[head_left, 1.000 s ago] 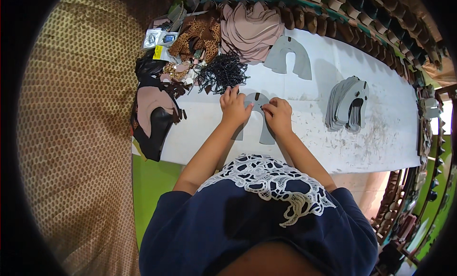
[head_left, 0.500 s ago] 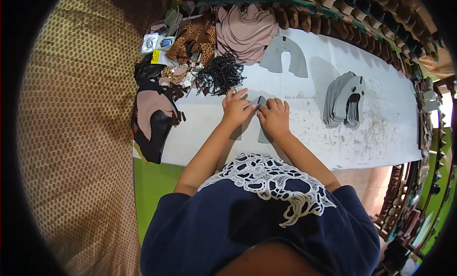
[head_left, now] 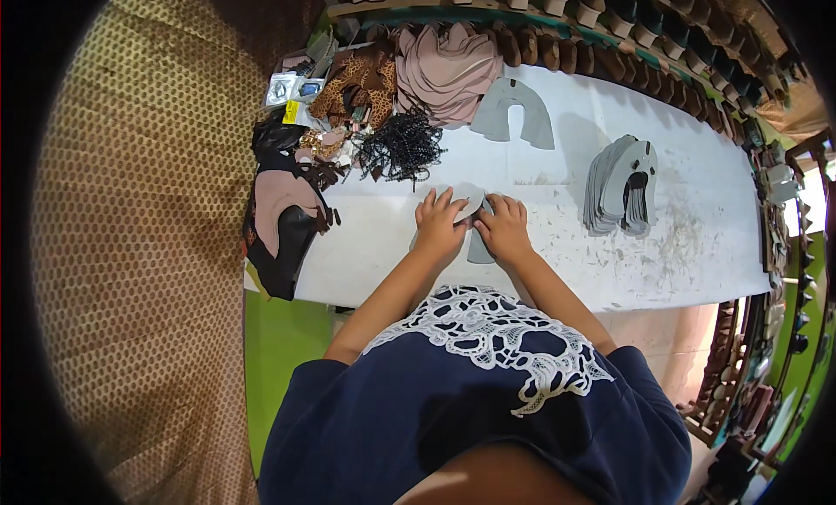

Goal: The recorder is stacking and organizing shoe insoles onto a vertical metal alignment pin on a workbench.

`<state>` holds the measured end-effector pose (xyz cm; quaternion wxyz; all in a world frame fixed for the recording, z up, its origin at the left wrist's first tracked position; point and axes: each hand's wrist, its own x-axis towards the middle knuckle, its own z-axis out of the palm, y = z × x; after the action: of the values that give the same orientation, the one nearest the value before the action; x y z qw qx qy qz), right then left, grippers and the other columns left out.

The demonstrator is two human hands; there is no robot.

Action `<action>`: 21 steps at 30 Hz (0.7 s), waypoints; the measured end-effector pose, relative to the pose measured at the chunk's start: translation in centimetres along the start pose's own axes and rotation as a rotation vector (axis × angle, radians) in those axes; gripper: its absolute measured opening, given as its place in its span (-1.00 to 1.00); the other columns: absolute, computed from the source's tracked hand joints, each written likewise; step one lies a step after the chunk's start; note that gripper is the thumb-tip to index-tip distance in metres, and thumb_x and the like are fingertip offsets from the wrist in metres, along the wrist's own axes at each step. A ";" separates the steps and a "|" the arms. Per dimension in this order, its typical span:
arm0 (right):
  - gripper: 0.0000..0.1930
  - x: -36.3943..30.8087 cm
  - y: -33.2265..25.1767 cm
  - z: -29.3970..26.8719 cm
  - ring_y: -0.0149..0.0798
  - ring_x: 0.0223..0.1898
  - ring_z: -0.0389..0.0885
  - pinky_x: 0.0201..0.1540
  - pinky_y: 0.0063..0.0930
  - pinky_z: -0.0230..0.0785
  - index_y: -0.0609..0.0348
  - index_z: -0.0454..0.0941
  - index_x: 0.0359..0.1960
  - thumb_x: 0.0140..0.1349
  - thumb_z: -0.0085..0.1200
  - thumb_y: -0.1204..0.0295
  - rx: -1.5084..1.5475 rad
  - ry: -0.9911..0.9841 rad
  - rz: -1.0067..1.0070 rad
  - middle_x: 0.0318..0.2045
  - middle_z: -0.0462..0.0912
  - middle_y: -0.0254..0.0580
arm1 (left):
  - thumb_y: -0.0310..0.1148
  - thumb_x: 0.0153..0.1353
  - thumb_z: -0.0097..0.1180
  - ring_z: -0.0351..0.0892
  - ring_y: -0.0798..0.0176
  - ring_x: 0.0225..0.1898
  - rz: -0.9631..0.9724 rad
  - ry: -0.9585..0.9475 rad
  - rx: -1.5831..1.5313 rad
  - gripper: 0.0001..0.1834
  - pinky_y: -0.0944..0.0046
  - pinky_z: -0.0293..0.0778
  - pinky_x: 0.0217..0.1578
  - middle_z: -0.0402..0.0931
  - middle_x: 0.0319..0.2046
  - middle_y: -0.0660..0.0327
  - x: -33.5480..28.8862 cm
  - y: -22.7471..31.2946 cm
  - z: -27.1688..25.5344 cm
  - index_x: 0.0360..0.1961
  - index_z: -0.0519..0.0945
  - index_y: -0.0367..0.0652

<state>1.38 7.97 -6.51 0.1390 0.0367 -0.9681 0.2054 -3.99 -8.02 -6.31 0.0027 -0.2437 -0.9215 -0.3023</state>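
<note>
My left hand (head_left: pixel 441 225) and my right hand (head_left: pixel 505 227) meet over a grey curved shoe-upper piece (head_left: pixel 480 250) near the front of the table. Thumbs and fingertips of both hands pinch its top bend, while the other fingers of each hand rest forward. One grey leg of the piece shows below my right hand; the rest is largely covered by my hands. Beyond them lies a grey U-shaped piece (head_left: pixel 533 126) with a small dark tab at its top. To the right stands a fanned stack of similar grey pieces (head_left: pixel 601 191), dark tabs showing on top.
A white-covered table (head_left: pixel 557 270) carries a pink pile of cut pieces (head_left: pixel 448 70), leopard-print pieces (head_left: pixel 370 78) and a tangle of black beaded strands (head_left: pixel 405 148) at the back left. Black and pink material (head_left: pixel 287 213) lies on the left edge. Shoes (head_left: pixel 601 61) line the far side.
Both hands have come closer to me and lower over the grey piece. My left hand now covers the leg seen before, and the dark tab at the bend is hidden.
</note>
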 end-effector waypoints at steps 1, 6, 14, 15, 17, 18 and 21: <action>-0.72 0.0 -0.1 -0.2 -0.09 0.12 0.29 0.17 0.04 0.04 -0.04 0.58 -0.15 0.09 0.11 0.24 0.011 0.009 -0.012 0.02 0.43 -0.18 | -0.27 0.02 0.16 0.04 -0.14 0.29 -0.002 -0.006 0.024 -0.60 -0.11 -0.10 0.23 0.27 0.20 0.06 0.0 0.1 -0.1 -0.04 0.55 0.09; -0.68 -1.1 -0.1 -1.2 -0.13 0.11 0.33 0.19 0.03 0.03 -0.02 0.56 -0.09 0.13 0.08 0.23 0.079 0.009 0.038 0.01 0.44 -0.17 | -0.29 0.04 0.16 0.04 -0.13 0.29 -0.047 -0.021 0.025 -0.63 -0.11 -0.09 0.23 0.28 0.20 0.08 0.3 -0.3 0.4 -0.05 0.57 0.09; -0.61 -1.1 -0.2 -1.4 -0.12 0.15 0.28 0.22 0.05 0.00 -0.08 0.51 0.03 0.15 0.04 0.17 -0.021 -0.029 0.014 0.06 0.41 -0.17 | -0.20 0.07 0.14 0.09 -0.14 0.28 -0.132 -0.080 0.042 -0.67 -0.16 -0.05 0.20 0.28 0.21 0.16 1.4 -0.3 0.4 -0.08 0.60 0.18; -0.60 -1.1 -0.2 -1.2 -0.11 0.16 0.26 0.22 0.06 -0.01 -0.10 0.50 0.04 0.15 0.04 0.15 -0.035 -0.032 0.012 0.08 0.39 -0.17 | -0.15 0.05 0.15 0.07 -0.14 0.29 -0.152 -0.113 0.028 -0.65 -0.16 -0.06 0.21 0.27 0.22 0.15 1.6 -0.3 0.2 -0.08 0.61 0.19; -0.59 -1.1 -0.2 -1.1 -0.10 0.17 0.25 0.22 0.07 -0.01 -0.12 0.49 0.06 0.16 0.03 0.14 -0.049 -0.036 0.009 0.11 0.37 -0.16 | -0.09 0.03 0.17 0.04 -0.14 0.30 -0.174 -0.145 0.013 -0.63 -0.16 -0.07 0.21 0.27 0.22 0.14 2.0 -0.3 -0.2 -0.09 0.61 0.20; -0.58 -1.0 -0.2 -1.1 -0.10 0.17 0.24 0.22 0.08 -0.02 -0.14 0.47 0.07 0.16 0.02 0.13 -0.060 -0.040 0.006 0.12 0.35 -0.16 | -0.02 0.01 0.17 0.01 -0.14 0.31 -0.204 -0.181 0.014 -0.60 -0.16 -0.08 0.21 0.25 0.23 0.13 2.5 -0.2 -0.4 -0.09 0.62 0.18; -0.56 -1.0 -0.3 -1.1 -0.08 0.16 0.24 0.21 0.10 -0.02 -0.16 0.45 0.10 0.17 0.00 0.10 -0.082 -0.036 -0.007 0.13 0.34 -0.16 | 0.10 -0.03 0.15 -0.06 -0.16 0.33 -0.236 -0.274 0.060 -0.52 -0.17 -0.10 0.22 0.22 0.26 0.10 4.1 0.2 -1.5 -0.11 0.64 0.13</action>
<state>2.62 8.17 -5.69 0.1238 0.0382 -0.9778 0.1645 -7.75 -6.90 -4.31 -0.1509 -0.1726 -0.9441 -0.2369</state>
